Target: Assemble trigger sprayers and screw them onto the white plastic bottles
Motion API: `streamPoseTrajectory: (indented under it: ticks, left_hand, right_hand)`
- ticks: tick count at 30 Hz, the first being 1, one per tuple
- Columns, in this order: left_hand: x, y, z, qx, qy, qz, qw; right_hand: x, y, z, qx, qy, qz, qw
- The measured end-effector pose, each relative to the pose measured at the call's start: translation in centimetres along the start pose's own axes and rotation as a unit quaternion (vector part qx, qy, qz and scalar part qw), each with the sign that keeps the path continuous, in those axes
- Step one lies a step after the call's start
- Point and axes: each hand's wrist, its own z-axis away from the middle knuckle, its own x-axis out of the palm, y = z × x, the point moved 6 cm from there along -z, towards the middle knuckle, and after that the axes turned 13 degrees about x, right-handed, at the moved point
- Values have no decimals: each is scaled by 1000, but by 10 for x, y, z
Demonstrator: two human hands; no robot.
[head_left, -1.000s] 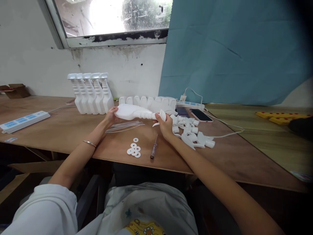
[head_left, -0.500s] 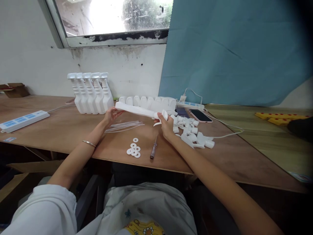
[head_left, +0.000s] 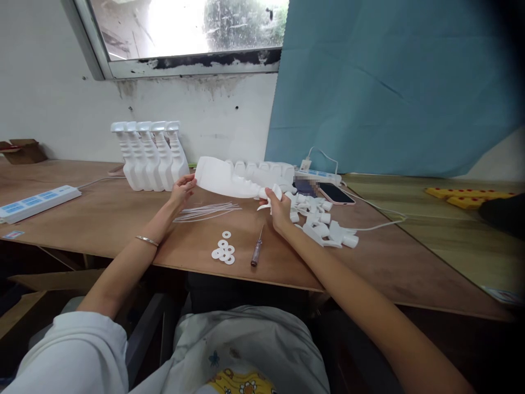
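A white spray bottle (head_left: pixel 221 178) lies sideways in the air above the table, its broad side facing me. My left hand (head_left: pixel 184 187) is closed at the bottle's base, on the left. Around the white trigger sprayer head (head_left: pixel 275 192) at the neck end, my right hand (head_left: pixel 281 212) is wrapped, with the trigger sticking out below the fingers. Thin white tubes (head_left: pixel 209 210) lie on the table under the bottle. Closer to me are several white ring washers (head_left: pixel 224 253) and a screwdriver (head_left: pixel 256 253) with a clear handle.
Several white spray bottles (head_left: pixel 150 158) stand in a row at back left; more bottles (head_left: pixel 266 168) lie behind the held one. Loose trigger sprayers (head_left: pixel 324 221) are piled right of my hand, near a phone (head_left: pixel 336 193). A power strip (head_left: pixel 39 203) sits far left.
The bottle has turned about its long axis, so its broad side shows instead of its narrow edge. My left hand has shifted slightly with it; my right hand has stayed at the sprayer head.
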Motion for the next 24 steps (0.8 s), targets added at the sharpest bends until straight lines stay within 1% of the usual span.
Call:
streamPoseTrajectory:
  ticks: [2, 4, 9, 11, 13, 15, 18, 22, 24]
  left_hand:
    - [3, 4, 1, 12, -1, 25, 1000]
    - [7, 7, 3, 10, -4, 50, 999]
    - [18, 10, 12, -52, -23, 133, 989]
    - [21, 8, 15, -74, -29, 145, 986]
    - [24, 6, 16, -87, -31, 138, 986]
    - [23, 5, 16, -84, -23, 119, 989]
    - [21, 5, 17, -75, -24, 67, 995]
    - [23, 4, 20, -74, -91, 10, 993]
    - [24, 3, 20, -64, -109, -7, 992]
  right_hand:
    - [0, 1, -1, 8, 0, -11, 1000]
    - [0, 1, -2, 10, -1, -19, 1000]
    - [3, 3, -2, -1, -29, -15, 999]
    - [6, 4, 0, -4, -46, -2, 999]
    - [8, 4, 2, -6, -60, 14, 998]
    - [10, 4, 4, -7, -66, 27, 997]
    - [8, 4, 5, 4, -51, 27, 998]
    - [4, 6, 0, 29, -30, -1, 999]
    - [3, 9, -3, 45, -25, -12, 999]
